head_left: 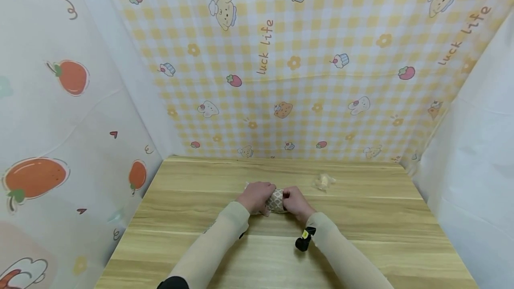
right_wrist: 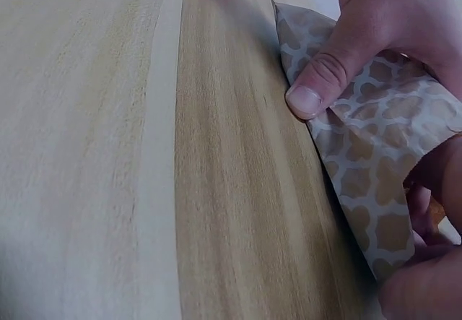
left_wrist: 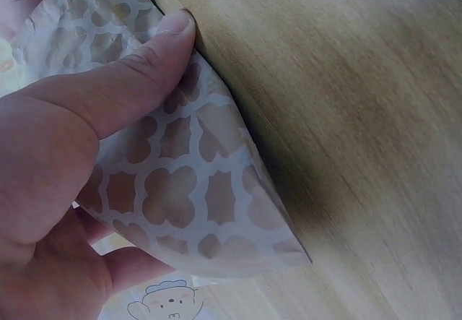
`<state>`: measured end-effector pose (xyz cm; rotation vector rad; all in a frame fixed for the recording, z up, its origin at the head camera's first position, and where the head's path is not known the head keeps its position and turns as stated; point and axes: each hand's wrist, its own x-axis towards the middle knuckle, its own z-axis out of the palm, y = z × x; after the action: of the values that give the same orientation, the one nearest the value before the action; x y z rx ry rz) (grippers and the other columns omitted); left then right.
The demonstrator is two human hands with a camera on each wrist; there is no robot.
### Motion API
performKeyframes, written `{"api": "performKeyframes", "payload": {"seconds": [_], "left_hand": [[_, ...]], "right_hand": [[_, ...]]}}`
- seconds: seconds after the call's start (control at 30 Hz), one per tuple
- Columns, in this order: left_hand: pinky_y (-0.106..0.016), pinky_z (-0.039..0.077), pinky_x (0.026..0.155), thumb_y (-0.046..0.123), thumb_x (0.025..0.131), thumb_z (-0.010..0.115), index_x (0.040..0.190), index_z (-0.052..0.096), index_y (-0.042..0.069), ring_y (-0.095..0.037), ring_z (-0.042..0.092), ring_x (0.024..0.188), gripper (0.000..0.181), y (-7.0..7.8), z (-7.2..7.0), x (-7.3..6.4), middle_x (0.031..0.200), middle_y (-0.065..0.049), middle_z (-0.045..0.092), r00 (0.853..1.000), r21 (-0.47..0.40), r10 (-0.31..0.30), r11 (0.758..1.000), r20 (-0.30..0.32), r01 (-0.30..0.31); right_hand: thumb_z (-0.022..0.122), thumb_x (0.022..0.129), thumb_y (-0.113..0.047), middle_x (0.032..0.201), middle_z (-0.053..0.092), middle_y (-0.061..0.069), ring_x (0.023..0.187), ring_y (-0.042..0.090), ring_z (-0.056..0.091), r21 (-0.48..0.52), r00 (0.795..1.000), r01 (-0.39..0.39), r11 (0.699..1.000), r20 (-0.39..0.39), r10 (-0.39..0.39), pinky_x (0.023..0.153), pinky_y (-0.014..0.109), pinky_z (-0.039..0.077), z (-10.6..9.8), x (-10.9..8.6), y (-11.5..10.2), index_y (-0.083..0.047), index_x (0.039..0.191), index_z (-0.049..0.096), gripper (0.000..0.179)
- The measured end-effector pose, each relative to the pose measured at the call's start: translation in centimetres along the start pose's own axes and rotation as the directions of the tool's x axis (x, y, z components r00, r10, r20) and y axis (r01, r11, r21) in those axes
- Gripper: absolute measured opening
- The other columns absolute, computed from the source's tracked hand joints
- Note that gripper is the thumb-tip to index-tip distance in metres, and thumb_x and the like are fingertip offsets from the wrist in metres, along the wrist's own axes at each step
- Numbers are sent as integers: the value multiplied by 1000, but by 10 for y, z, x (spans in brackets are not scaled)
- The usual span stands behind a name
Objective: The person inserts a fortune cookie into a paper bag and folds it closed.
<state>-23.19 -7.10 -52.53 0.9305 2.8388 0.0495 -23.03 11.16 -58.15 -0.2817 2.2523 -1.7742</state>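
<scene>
A brown paper bag [head_left: 275,200] with a white lattice pattern lies on the wooden table between both hands. My left hand [head_left: 255,196] grips its left part; in the left wrist view the thumb [left_wrist: 137,74] lies across the paper and fingers are underneath. At the bag's right end, my right hand [head_left: 296,203] has bent fingers at the open edge. In the right wrist view those fingers [right_wrist: 426,291] pinch the paper rim, and a small orange-brown patch shows between them. What is inside the bag is hidden.
A small clear plastic packet [head_left: 323,181] with something pale in it lies behind the right hand. The wooden table [head_left: 192,182] meets a checked cloth [head_left: 257,130] at its back and white cloths at both sides.
</scene>
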Motion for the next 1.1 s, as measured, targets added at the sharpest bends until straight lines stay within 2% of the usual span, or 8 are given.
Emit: {"api": "performKeyframes", "payload": {"seconds": [0.17, 0.4, 0.57, 0.67, 0.9, 1.1], "left_hand": [[-35, 57, 91, 35, 69, 100, 114, 61, 15, -19, 69, 102, 63, -1, 1, 0, 110, 2, 70, 1000, 0, -1, 1000, 2, 1], [-36, 56, 96, 35, 70, 100, 118, 61, 14, -21, 68, 106, 65, -1, 0, -1, 114, 0, 69, 1000, -22, -10, 1000, 17, 10], [-36, 55, 99, 36, 70, 99, 125, 60, 14, -22, 67, 110, 71, -3, 2, -1, 120, -1, 68, 1000, -26, -11, 1000, 27, 11], [-37, 55, 99, 36, 71, 99, 129, 59, 14, -22, 66, 113, 73, -3, 3, -1, 124, -2, 68, 999, -26, -9, 1000, 32, 10], [-41, 55, 101, 35, 70, 99, 132, 59, 15, -25, 65, 117, 76, -1, 0, 0, 129, -2, 67, 999, -34, -5, 999, 37, 6], [-41, 55, 99, 35, 68, 100, 129, 60, 17, -23, 66, 115, 75, -3, 1, 3, 125, 0, 69, 999, -40, -9, 999, 35, 11]], "right_hand": [[55, 79, 21, 84, 69, 3, 75, 12, 61, 35, 998, -51, 998, 40, 49, 64, 24, 52, -2, -2, -5, 14, 99, 71, 26], [52, 85, 17, 96, 75, 11, 80, 12, 65, 79, 991, -57, 995, 123, 47, 69, 25, 54, -4, -2, -4, 17, 112, 67, 31], [52, 91, 16, 98, 74, 12, 83, 12, 63, 27, 985, -19, 999, 172, 14, 72, 24, 53, -6, -1, -1, 16, 113, 66, 26], [51, 92, 14, 97, 71, 7, 84, 12, 61, -10, 979, -32, 999, 199, 33, 74, 24, 51, -8, -1, 0, 13, 113, 66, 26], [48, 86, 12, 99, 68, 4, 85, 13, 60, -68, 956, -19, 997, 291, 38, 77, 27, 50, -13, 0, -2, 8, 117, 65, 36], [47, 84, 12, 101, 67, 5, 87, 14, 59, -72, 943, -15, 997, 332, 38, 80, 28, 49, -14, 2, -4, 8, 119, 63, 39]]}}
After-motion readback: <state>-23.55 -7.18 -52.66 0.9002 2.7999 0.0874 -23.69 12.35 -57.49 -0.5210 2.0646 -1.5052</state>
